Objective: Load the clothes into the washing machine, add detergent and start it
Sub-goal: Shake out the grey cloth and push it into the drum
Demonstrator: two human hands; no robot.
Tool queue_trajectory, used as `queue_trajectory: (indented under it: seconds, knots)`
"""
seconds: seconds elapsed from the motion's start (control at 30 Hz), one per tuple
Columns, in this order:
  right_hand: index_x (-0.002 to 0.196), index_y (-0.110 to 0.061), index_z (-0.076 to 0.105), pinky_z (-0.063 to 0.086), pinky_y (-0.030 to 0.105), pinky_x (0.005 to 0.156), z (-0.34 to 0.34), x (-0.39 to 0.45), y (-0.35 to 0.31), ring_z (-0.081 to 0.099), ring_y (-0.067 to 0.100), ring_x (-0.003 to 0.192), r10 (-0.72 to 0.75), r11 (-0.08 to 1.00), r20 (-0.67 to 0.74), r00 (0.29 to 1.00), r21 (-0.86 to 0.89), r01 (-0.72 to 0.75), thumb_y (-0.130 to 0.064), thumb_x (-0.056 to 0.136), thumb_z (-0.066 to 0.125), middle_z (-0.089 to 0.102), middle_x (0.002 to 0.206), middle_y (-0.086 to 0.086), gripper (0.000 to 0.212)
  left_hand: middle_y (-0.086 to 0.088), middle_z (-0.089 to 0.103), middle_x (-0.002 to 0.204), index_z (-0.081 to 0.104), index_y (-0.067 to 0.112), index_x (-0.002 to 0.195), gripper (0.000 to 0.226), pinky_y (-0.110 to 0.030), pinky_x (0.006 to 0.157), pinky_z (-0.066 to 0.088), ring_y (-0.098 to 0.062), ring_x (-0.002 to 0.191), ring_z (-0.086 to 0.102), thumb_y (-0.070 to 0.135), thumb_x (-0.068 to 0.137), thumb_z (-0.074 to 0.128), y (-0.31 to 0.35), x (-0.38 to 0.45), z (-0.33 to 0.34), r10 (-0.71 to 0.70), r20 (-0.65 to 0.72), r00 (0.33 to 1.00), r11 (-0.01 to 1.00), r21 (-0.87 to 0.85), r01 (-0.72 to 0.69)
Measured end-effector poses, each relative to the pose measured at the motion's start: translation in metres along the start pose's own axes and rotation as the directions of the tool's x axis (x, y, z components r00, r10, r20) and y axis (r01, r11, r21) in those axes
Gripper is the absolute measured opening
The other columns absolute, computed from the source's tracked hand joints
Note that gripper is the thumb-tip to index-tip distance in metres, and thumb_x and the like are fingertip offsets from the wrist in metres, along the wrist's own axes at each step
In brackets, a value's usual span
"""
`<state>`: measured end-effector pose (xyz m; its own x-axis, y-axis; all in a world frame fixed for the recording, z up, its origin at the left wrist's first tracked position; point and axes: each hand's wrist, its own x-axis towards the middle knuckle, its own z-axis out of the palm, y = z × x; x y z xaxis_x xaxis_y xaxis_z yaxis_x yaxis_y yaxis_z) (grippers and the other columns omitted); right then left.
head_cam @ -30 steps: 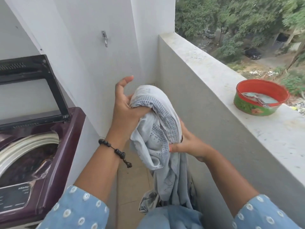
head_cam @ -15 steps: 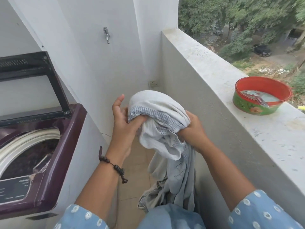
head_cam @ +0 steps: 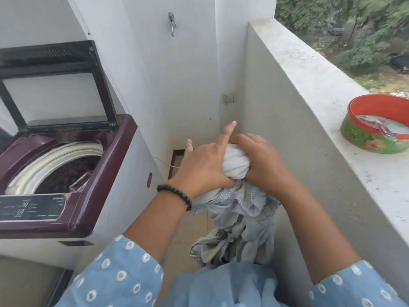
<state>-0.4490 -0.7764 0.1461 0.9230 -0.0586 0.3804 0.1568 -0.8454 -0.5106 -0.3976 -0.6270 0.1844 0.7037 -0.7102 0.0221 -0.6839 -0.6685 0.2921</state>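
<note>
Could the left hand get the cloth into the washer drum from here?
Probably yes: the lid stands raised, the drum opening lies bare just left of the left hand, nothing between. Both hands grip the cloth, so the right hand must follow or release.

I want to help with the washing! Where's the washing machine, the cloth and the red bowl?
washing machine [head_cam: 124,138]: head view, on its maroon top rim.
cloth [head_cam: 235,161]: head view, on the white bunched part between the hands.
red bowl [head_cam: 363,138]: head view, on its green outer wall.

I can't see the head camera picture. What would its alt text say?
Two hands, left hand and right hand, grip a bunched pale grey cloth whose rest hangs down between the arms. At left stands a maroon washing machine with its lid raised; at right a red and green bowl sits on the balcony ledge.
</note>
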Motion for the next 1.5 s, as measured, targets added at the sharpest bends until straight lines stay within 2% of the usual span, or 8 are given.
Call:
queue_trajectory:
  seconds: [0.13,0.37,0.63,0.77,0.93,1.07,1.27,1.5]
  knots:
    - [0.13,-0.022,0.05,0.047,0.027,0.086,-0.001,-0.003,0.002,0.057,0.014,0.106,0.092,0.931,0.041,0.995,0.352,-0.1,-0.028,0.063,0.068,0.059,0.12,-0.004,0.07,0.005,0.065,0.087,0.016,0.041,0.147,0.108,-0.037,0.079,0.051,-0.023,0.08,0.064,0.035,0.061,0.082,-0.012,-0.001,-0.012,-0.02,-0.159,0.987,0.972,-0.233,-0.018]
    - [0.136,-0.033,0.045,0.051,0.015,0.082,0.023,-0.036,0.028,0.061,-0.001,0.111,0.172,0.594,0.49,0.854,0.64,-0.487,-0.011,0.075,0.081,0.065,0.119,-0.019,0.074,-0.009,0.071,0.097,0.039,0.036,0.132,0.091,-0.049,0.083,0.056,-0.031,0.084,0.069,0.03,0.052,0.082,-0.03,-0.003,-0.052,-0.127,-0.352,0.927,0.74,-0.656,-0.147]
    - [0.1,-0.009,0.07,0.056,0.038,0.075,-0.032,0.0,-0.005,0.07,0.02,0.091,0.331,0.652,-0.126,0.935,0.747,-0.131,-0.013,0.084,0.065,0.075,0.093,0.001,0.016,0.007,0.071,0.108,0.06,0.024,0.118,0.056,-0.038,0.092,0.054,-0.009,0.101,0.067,0.022,0.067,0.083,-0.048,-0.018,-0.072,-0.095,-0.213,0.973,0.682,-0.726,-0.092]
    - [0.101,-0.018,0.069,0.058,0.036,0.08,-0.06,0.011,-0.036,0.07,0.019,0.091,0.264,0.555,-0.209,0.942,0.831,0.029,-0.006,0.075,0.07,0.075,0.096,0.0,0.029,0.014,0.067,0.122,0.055,0.029,0.131,0.073,-0.037,0.101,0.049,-0.005,0.116,0.061,0.029,0.065,0.088,-0.052,-0.023,-0.055,-0.042,-0.096,0.994,0.676,-0.736,-0.043]
    - [0.089,-0.011,0.064,0.047,0.033,0.064,-0.05,0.008,-0.03,0.06,0.013,0.07,0.262,0.846,-0.228,0.938,0.522,-0.11,-0.018,0.069,0.066,0.068,0.079,0.002,0.022,0.022,0.044,0.143,0.002,0.036,0.153,0.127,-0.018,0.106,0.04,0.009,0.126,0.047,0.028,0.06,0.088,-0.047,-0.028,-0.059,0.063,0.005,0.998,0.738,-0.673,-0.044]
    - [0.078,-0.009,0.053,0.04,0.034,0.055,-0.04,0.008,-0.046,0.05,0.013,0.059,0.029,0.944,-0.09,0.995,0.33,0.002,-0.017,0.063,0.062,0.055,0.064,0.002,0.02,0.011,0.021,0.158,-0.019,0.055,0.144,0.142,-0.04,0.118,0.027,-0.009,0.143,0.028,0.051,0.052,0.09,-0.023,-0.029,-0.056,0.108,-0.014,0.994,0.937,-0.332,-0.107]
    - [0.082,-0.015,0.052,0.035,0.021,0.053,-0.04,0.001,-0.049,0.052,0.011,0.061,0.005,0.968,-0.035,0.999,0.251,0.004,-0.013,0.07,0.076,0.056,0.066,-0.004,0.027,0.009,0.069,0.098,0.053,0.032,0.125,0.062,-0.038,0.074,0.054,-0.015,0.087,0.065,0.028,0.069,0.08,-0.008,-0.019,-0.025,-0.011,-0.337,0.941,0.964,-0.255,-0.081]
    - [0.138,-0.042,0.035,0.049,0.034,0.095,-0.035,-0.012,-0.015,0.059,0.011,0.115,0.079,0.74,0.252,0.964,0.633,-0.226,-0.036,0.065,0.083,0.059,0.123,-0.002,0.087,0.014,0.072,0.086,0.065,0.031,0.099,0.041,-0.025,0.074,0.055,-0.001,0.08,0.066,0.025,0.06,0.077,-0.02,-0.014,-0.039,-0.145,-0.381,0.913,0.806,-0.581,-0.114]
